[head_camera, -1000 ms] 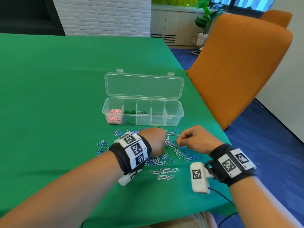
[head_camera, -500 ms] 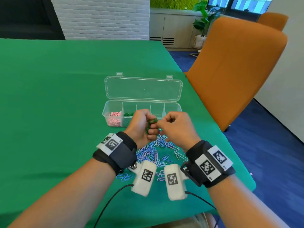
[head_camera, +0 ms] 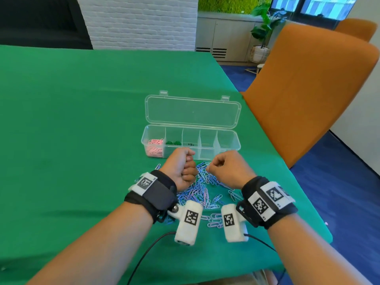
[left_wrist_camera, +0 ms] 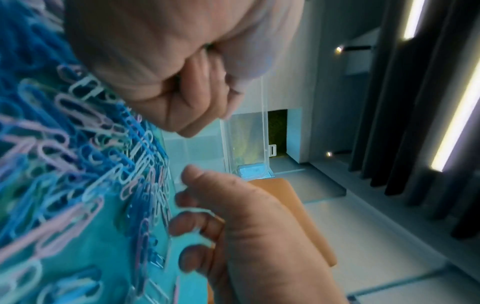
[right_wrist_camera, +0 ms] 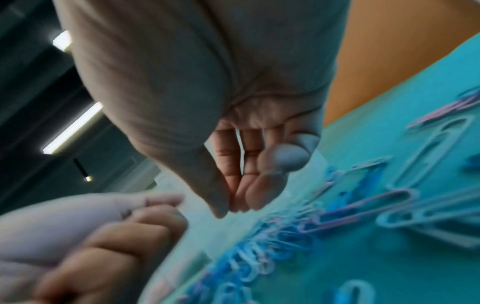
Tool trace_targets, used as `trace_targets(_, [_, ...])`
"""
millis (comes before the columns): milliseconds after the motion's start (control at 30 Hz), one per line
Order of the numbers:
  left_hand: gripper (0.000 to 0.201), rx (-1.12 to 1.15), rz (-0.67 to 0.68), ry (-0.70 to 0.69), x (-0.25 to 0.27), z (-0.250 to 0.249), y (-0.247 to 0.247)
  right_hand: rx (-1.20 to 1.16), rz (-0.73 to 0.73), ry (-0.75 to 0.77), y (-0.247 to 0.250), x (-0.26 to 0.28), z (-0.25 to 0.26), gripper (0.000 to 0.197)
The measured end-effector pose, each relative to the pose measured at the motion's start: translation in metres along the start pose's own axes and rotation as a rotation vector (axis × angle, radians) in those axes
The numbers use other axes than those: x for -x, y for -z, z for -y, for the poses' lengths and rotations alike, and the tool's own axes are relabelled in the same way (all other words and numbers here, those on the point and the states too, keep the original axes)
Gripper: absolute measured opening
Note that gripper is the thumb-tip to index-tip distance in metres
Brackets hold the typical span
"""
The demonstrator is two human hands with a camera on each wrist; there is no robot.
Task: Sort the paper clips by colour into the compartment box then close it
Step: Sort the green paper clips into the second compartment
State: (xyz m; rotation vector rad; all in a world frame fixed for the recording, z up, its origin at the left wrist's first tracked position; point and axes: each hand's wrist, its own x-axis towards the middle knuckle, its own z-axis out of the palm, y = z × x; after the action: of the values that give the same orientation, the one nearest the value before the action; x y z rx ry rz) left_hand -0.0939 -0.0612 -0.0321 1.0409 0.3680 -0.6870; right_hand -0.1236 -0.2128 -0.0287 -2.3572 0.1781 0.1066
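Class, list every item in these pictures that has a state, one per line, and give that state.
Compartment box: open, lid folded back flat.
Pink paper clips: sorted into the leftmost compartment.
Green paper clips: in the second compartment.
Loose paper clips: unsorted heap on the green tablecloth.
Left hand: fisted; contents hidden.
Right hand: fingers curled; a held clip cannot be made out.

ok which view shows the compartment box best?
Head view: the whole compartment box shows, lid open, pink clips in the leftmost compartment and green ones next to it. Left wrist view catches only part of its clear plastic behind the left hand's fingers. Right wrist view shows nothing recognisable of it.
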Motion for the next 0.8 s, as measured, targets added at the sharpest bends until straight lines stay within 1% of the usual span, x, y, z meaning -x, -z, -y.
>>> trace_targets(33, [0.04,-0.132,-0.009,-0.022,0.001,-0.002,-0.001,0.061,0.033,-0.019,-0.002,-0.002,-0.006,0.019])
trace_targets(67, [0.037,-0.323,-0.033,-0.068,0.003,-0.004,-0.003,0.102,0.063,-0.038,-0.003,-0.004,-0.01,0.017])
trace_targets(167, [0.03,-1.008,-0.139,-0.254,0.007,-0.005,-0.007,0.162,0.125,-0.075,-0.002,-0.005,-0.016,0.013])
trace_targets(200, [0.03,-1.157,-0.142,-0.3,0.007,-0.004,-0.006,0.173,0.135,-0.073,-0.001,-0.004,-0.016,0.011])
trace_targets(267, [0.03,-1.34,-0.142,-0.332,0.006,-0.002,-0.004,0.202,0.136,-0.059,0.001,-0.003,-0.018,0.007])
trace_targets(367, [0.019,-1.435,-0.159,-0.328,0.008,-0.005,0.0,0.213,0.125,-0.064,0.004,-0.001,-0.025,0.01])
trace_targets(433, [0.016,-1.46,-0.158,-0.324,0.01,-0.006,0.002,0.211,0.116,-0.077,0.009,0.0,-0.03,0.012])
trace_targets(533, [0.017,-1.518,-0.169,-0.32,0.011,-0.007,0.003,0.139,0.113,-0.079,0.017,0.002,-0.033,0.01])
trace_targets(633, [0.024,-1.558,-0.183,-0.319,0.009,-0.005,0.001,0.066,0.112,-0.064,0.021,0.005,-0.032,0.006])
trace_targets(700, [0.029,-1.611,-0.192,-0.314,0.006,-0.001,-0.001,0.111,0.104,-0.012,0.018,0.004,-0.03,0.01])
trace_targets(800, [0.023,-1.695,-0.176,-0.313,0.004,0.002,-0.005,0.223,0.172,0.04,0.009,0.004,-0.025,0.012])
